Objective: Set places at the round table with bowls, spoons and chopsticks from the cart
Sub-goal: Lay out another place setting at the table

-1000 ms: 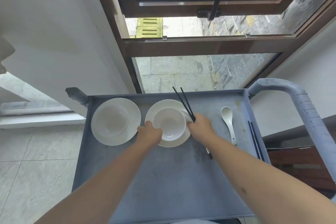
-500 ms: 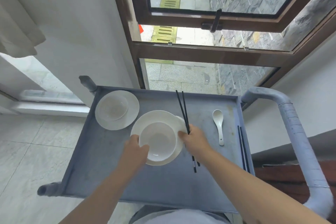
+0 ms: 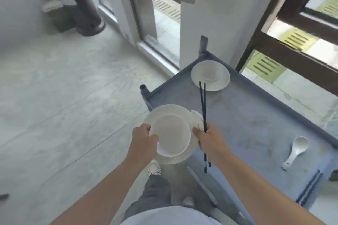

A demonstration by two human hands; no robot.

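A white bowl (image 3: 171,136) sits on a white plate (image 3: 164,112), both held in the air past the near-left edge of the grey cart (image 3: 256,115). My left hand (image 3: 144,138) grips the left rim of the bowl and plate. My right hand (image 3: 207,139) grips the right rim together with a pair of black chopsticks (image 3: 203,104). A white spoon (image 3: 196,115) peeks out between plate and chopsticks. A second bowl and plate (image 3: 210,75) rest at the cart's far corner. Another white spoon (image 3: 296,149) and another pair of chopsticks (image 3: 309,187) lie on the cart at the right.
A dark cylindrical stand (image 3: 80,5) rises from the tiled floor at upper left. A white pillar (image 3: 210,23) and a brown window frame (image 3: 292,45) stand behind the cart. My legs and shoes (image 3: 154,168) show below the plate. Pale floor tiles (image 3: 54,106) spread to the left.
I have lifted the bowl, plate, spoon and chopsticks off the cart and carried them past its edge. My view has swung left toward the floor.
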